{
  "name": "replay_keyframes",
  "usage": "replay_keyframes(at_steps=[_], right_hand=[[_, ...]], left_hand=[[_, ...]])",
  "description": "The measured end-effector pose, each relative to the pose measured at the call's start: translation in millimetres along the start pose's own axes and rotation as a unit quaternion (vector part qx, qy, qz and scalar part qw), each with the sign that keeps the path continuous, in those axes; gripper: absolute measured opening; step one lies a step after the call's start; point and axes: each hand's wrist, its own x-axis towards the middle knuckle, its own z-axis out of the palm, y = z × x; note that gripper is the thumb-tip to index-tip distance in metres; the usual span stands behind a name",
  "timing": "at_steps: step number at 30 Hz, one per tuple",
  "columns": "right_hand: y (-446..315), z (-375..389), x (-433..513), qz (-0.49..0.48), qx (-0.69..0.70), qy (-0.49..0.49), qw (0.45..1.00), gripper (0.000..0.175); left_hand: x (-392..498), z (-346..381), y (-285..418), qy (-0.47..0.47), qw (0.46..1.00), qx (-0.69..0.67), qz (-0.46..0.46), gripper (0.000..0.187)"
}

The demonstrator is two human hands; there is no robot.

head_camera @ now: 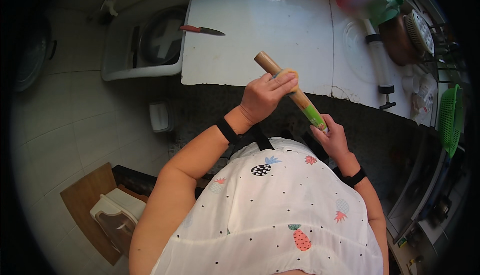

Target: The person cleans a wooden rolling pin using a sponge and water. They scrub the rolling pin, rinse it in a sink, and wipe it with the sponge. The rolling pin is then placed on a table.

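My left hand (264,95) presses a yellow-orange sponge (293,77) with some blue on it around the middle of a wooden rolling pin (270,63). The pin slants from upper left to lower right, its far end over the white countertop (262,19). Around the pin's near end, on a green printed label (315,117), the fingers of my right hand (333,134) are closed. Part of the sponge is hidden under my left fingers.
A red-handled knife (204,30) lies with its handle at the sink's (142,73) edge. A round metal vessel (159,36) sits in the sink. Rightward are a clear cylinder with a black T-handle (381,63), a pot (397,46) and a green plastic basket (450,119).
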Motion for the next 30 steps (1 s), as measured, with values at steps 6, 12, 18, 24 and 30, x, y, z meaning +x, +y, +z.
replay_keyframes(at_steps=[6,12,18,24,30], right_hand=[[-5,-3,4,0.0,-0.005,-0.007,1.0,0.027],[1,-6,8,-0.004,0.008,-0.011,1.0,0.028],[28,-12,-6,-0.038,0.095,0.012,0.995,0.023],[38,-13,-6,-0.052,0.117,0.039,0.991,0.024],[36,-14,-3,-0.05,0.125,0.047,0.99,0.022]], left_hand=[[-4,8,1,0.026,0.999,-0.036,-0.005,0.031],[0,3,-27,0.065,0.982,0.012,-0.175,0.03],[-7,-30,-87,0.186,0.683,-0.489,-0.51,0.028],[4,-47,-59,0.13,0.597,-0.592,-0.526,0.029],[11,-48,-65,0.11,0.632,-0.575,-0.508,0.03]])
